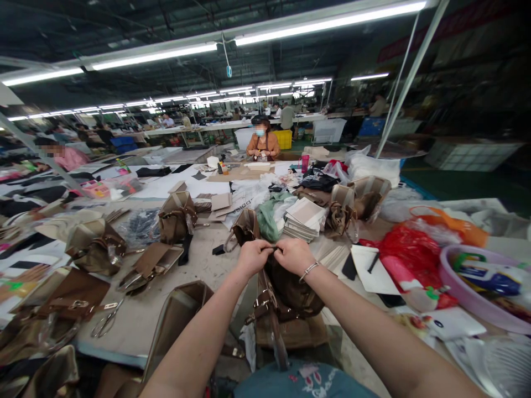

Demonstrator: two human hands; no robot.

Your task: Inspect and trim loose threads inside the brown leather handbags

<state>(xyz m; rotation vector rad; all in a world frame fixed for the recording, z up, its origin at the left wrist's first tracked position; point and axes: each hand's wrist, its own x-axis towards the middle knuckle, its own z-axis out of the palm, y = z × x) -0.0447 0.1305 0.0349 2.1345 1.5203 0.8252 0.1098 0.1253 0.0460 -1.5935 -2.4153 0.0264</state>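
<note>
My left hand (251, 257) and my right hand (292, 255) meet knuckle to knuckle over the top of a dark brown handbag (290, 293) with gold buckles. Both hands are closed, pinching the bag's upper edge. A bracelet circles my right wrist. The bag stands between my forearms on a tan piece at the near edge of the worktable (207, 260). Its straps hang down toward my lap.
Several tan handbags (176, 216) and flaps lie across the left of the table, with scissors (105, 321) near the front edge. Stacked cards (305, 218), a red plastic bag (409, 251) and a pink basin (477, 298) sit right. A person in orange (263, 145) sits across.
</note>
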